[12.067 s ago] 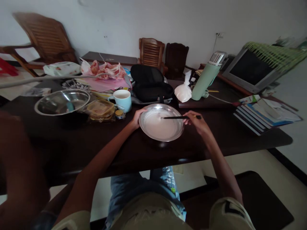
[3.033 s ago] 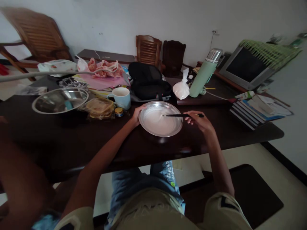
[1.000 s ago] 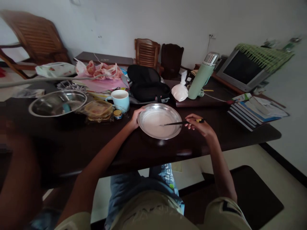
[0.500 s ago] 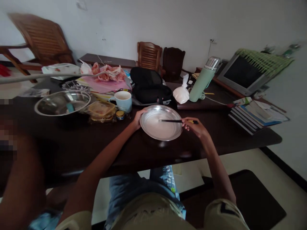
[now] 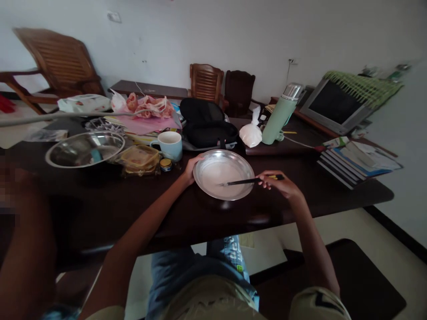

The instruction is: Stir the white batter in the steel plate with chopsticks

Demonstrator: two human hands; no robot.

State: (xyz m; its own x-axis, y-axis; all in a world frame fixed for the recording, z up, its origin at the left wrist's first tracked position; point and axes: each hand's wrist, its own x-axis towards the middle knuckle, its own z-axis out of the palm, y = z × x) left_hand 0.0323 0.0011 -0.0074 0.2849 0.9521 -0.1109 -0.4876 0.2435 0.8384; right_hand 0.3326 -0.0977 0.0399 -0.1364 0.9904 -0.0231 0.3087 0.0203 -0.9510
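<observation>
A shallow round metal dish [image 5: 246,171] stands near the front edge of the dark table, holding a pale, whitish liquid mixture [image 5: 213,171]. My left hand [image 5: 192,170] grips its left rim, the fingers closed on the edge. In my right hand [image 5: 276,181] is a pair of black chopsticks [image 5: 245,181], held at the yellow-marked end. Their tips dip into the mixture left of the dish's middle. A tied clear bag of white powder [image 5: 251,134] sits behind the dish, beside a pale green thermos [image 5: 280,118].
Left of the dish are a light blue mug [image 5: 171,146], a small yellow-lidded jar [image 5: 166,165], plastic food boxes [image 5: 140,159] and a steel basin [image 5: 53,153]. A black case [image 5: 208,129] lies behind. Books [image 5: 360,162] are stacked at right. Another person's arm [image 5: 28,240] is at far left.
My right hand has moved right and slightly down, and the chopstick tips have shifted toward the near left part of the dish. My left hand stays on the rim.
</observation>
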